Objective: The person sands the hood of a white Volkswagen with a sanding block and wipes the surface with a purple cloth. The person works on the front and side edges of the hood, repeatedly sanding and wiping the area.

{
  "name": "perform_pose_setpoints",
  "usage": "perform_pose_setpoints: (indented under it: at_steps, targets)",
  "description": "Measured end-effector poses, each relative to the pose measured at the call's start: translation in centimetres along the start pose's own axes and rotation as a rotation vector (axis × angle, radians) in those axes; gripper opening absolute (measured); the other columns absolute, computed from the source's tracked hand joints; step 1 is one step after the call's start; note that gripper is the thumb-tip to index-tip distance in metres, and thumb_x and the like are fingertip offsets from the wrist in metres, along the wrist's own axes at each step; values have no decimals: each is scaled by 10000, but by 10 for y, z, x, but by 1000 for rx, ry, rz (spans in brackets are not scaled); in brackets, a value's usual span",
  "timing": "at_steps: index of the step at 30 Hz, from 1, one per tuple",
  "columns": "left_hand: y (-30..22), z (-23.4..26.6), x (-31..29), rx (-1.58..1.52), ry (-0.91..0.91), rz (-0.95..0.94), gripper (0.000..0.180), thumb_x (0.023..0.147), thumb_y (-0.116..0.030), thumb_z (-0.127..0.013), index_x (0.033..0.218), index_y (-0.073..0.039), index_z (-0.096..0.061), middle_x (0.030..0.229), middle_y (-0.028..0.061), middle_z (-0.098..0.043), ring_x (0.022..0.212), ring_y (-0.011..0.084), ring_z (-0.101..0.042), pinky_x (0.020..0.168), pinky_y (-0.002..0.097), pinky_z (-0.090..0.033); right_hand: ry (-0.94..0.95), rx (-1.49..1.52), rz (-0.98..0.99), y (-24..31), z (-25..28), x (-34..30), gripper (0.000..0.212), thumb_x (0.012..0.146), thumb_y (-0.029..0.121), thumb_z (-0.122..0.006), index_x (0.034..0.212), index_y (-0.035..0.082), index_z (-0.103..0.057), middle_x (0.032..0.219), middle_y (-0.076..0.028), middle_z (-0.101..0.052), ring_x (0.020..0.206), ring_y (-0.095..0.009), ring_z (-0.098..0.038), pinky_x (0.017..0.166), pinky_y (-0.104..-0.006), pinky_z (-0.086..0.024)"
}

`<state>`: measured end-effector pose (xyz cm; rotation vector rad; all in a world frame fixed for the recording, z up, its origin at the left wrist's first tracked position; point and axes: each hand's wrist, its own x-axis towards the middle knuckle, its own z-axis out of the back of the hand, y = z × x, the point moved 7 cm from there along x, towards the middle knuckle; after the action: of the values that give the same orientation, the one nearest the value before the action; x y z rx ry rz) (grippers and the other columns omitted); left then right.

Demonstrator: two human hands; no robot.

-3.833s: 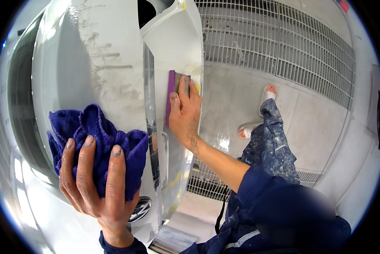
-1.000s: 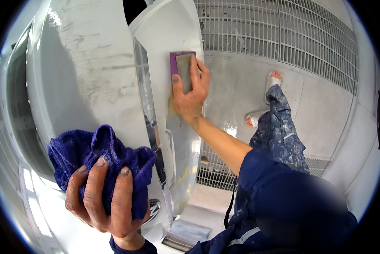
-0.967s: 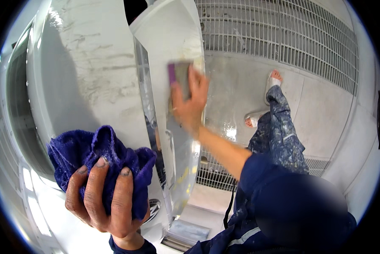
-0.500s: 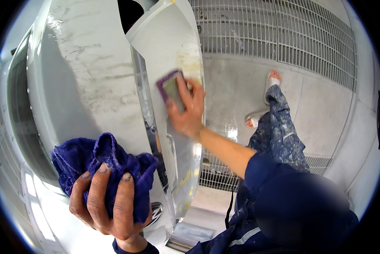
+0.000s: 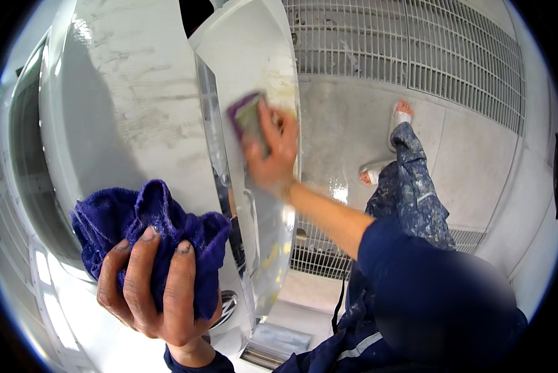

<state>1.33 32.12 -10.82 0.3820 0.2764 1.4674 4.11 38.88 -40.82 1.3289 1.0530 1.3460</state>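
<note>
A bunched purple cloth (image 5: 111, 214) is gripped in my left hand (image 5: 170, 298), which is held over the light grey car bodywork (image 5: 161, 62) at the lower left. Three fingertips press into the folds, and the cloth hides the palm. Farther right, my right hand (image 5: 273, 146) is closed around a sanding block (image 5: 249, 121), grey-green on top with a purple edge. The block lies against the narrow curved car panel (image 5: 248, 56), which has yellowish patches along its outer edge. Hand and block are blurred by motion.
A dark gap and a strip (image 5: 212, 118) separate the two car parts. A round emblem (image 5: 229, 303) sits near my left wrist. Right of the car are a wet grey floor (image 5: 338, 124), metal floor grating (image 5: 353, 37) and my paint-spattered trouser legs (image 5: 416, 186). A car window (image 5: 33, 155) lies far left.
My right hand and the sanding block have shifted slightly up and left along the panel. My left hand, still gripping the cloth, has risen a little in view.
</note>
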Motion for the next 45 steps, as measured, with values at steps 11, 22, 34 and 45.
perform_pose_setpoints:
  at_steps: [11,22,34,45]
  targets:
    - [2,1,-3,-20,-29,-2,533,667,-260,-721,1171,-106,-805,1294,159,-740,1241,432,-617,1075,584,-512,139,-58,-229,19,20,-66,735,925,167,-798,1558,-82,-520,1229,-282,-568,1113,-437,-580,975,-510,-492]
    - [-2,0,4,-13,-18,-20,552,645,-230,-739,1172,-78,-798,1301,179,-735,1241,440,-622,1082,575,-511,51,-16,-407,-5,7,-8,702,974,164,-745,1565,-114,-489,1256,-302,-511,1147,-450,-533,1003,-497,-468]
    - [-6,-1,3,-5,-22,33,563,619,-212,-728,1167,-115,-810,1299,145,-745,1270,417,-619,1106,573,-500,60,-13,-412,-8,10,-27,631,1017,182,-694,1578,-52,-524,1319,-312,-482,1240,-452,-503,1079,-496,-447]
    - [-9,0,3,19,30,34,567,640,-218,-739,1199,-146,-805,1337,124,-732,1270,409,-612,1117,569,-481,52,64,-370,0,12,-38,589,994,219,-700,1520,-30,-610,1267,-294,-498,1200,-448,-475,1084,-503,-418]
